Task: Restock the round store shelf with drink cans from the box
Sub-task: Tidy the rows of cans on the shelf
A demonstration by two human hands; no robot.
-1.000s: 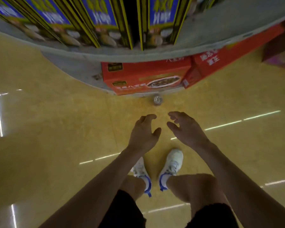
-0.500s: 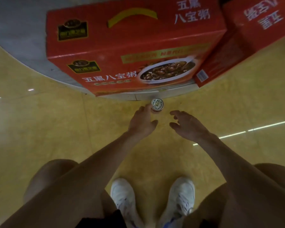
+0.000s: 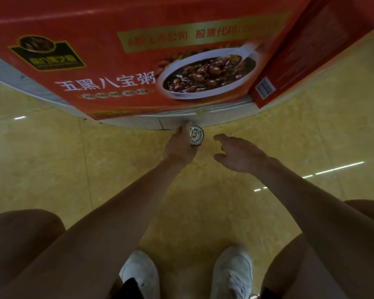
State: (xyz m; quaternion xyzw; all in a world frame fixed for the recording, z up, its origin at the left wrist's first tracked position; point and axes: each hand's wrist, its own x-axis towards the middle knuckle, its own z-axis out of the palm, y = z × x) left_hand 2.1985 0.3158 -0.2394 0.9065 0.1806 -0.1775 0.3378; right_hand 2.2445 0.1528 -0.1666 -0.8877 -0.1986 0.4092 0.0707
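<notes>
A small drink can with a white printed lid stands upright on the yellow floor, just in front of the round shelf's grey base. My left hand wraps around the can's left side, fingers curled on it. My right hand hovers a little to the right of the can, fingers loosely spread, holding nothing. A large red carton with a bowl picture sits on the shelf's lowest tier right above the can.
A second red carton stands beside the first on the right. My bare knees and white shoes are at the bottom, squatting on the glossy tiled floor.
I have crouched lower and closer to the shelf base. My left hand reached the can and closed around it; my right hand followed alongside, staying free.
</notes>
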